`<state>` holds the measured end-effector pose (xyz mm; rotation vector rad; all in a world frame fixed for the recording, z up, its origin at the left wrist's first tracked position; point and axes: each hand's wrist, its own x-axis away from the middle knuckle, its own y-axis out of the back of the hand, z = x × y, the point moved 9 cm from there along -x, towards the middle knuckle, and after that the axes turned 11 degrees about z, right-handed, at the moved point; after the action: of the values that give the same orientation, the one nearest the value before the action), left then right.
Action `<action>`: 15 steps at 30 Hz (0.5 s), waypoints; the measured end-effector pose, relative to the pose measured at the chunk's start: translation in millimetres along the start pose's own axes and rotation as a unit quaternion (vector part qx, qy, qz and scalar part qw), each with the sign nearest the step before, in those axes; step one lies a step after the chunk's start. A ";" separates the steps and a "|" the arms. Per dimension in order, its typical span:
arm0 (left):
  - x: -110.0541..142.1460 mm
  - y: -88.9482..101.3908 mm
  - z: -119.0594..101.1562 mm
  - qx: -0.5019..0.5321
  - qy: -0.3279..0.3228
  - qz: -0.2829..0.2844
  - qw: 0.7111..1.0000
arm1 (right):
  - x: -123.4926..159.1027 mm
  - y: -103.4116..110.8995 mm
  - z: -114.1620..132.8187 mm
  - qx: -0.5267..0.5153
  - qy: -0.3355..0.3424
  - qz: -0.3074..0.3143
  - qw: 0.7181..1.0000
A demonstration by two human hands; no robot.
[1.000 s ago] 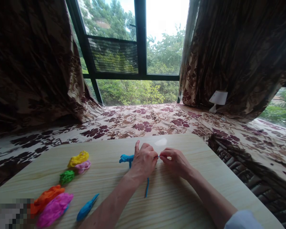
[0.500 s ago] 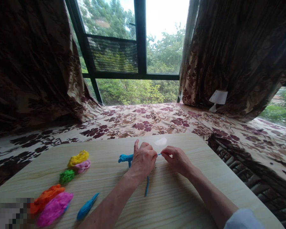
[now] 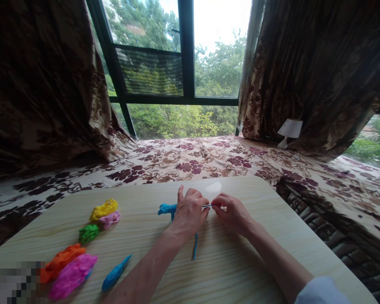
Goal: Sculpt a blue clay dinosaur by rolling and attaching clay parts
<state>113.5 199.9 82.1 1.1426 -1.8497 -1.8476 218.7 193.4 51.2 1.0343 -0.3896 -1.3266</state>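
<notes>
My left hand (image 3: 190, 210) is closed over a blue modelling-clay figure (image 3: 167, 209), whose lumpy end sticks out on the left; the rest is hidden by the palm. A thin bluish strand (image 3: 207, 205) spans the small gap to my right hand (image 3: 230, 213), which pinches its end between thumb and forefinger. Just below my left hand, a narrow blue clay strip (image 3: 195, 247) lies on the table. Nearer to me, left of my forearm, rests a blue clay lump (image 3: 115, 274) with a pointed tip.
On the left of the pale wooden table (image 3: 240, 261) lie yellow clay (image 3: 104, 210), light pink clay (image 3: 110, 220), green clay (image 3: 88, 233), orange clay (image 3: 63, 259) and bright pink clay (image 3: 72, 276). A small white lamp (image 3: 289, 128) stands beyond, by the curtain.
My right hand has shifted very slightly, staying close to my left hand. The strand between them looks paler now. The clay on the table has not moved.
</notes>
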 end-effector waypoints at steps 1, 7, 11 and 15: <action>0.2 -0.2 0.5 0.001 0.000 0.001 1.000 | -0.2 -0.1 -0.1 0.000 0.000 -0.002 1.000; 0.1 1.9 1.7 -0.005 0.005 0.005 1.000 | 0.1 0.8 -0.8 0.000 0.000 -0.007 1.000; -0.7 2.9 -0.5 -0.011 -0.002 0.004 1.000 | -0.1 1.4 1.4 -0.002 0.004 -0.002 1.000; -1.1 3.4 -0.3 -0.009 -0.004 -0.003 1.000 | -0.8 2.3 1.0 -0.003 0.006 0.004 1.000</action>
<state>113.3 200.1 85.6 1.1383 -1.8307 -1.8711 219.0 193.6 53.8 1.0339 -0.3805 -1.3137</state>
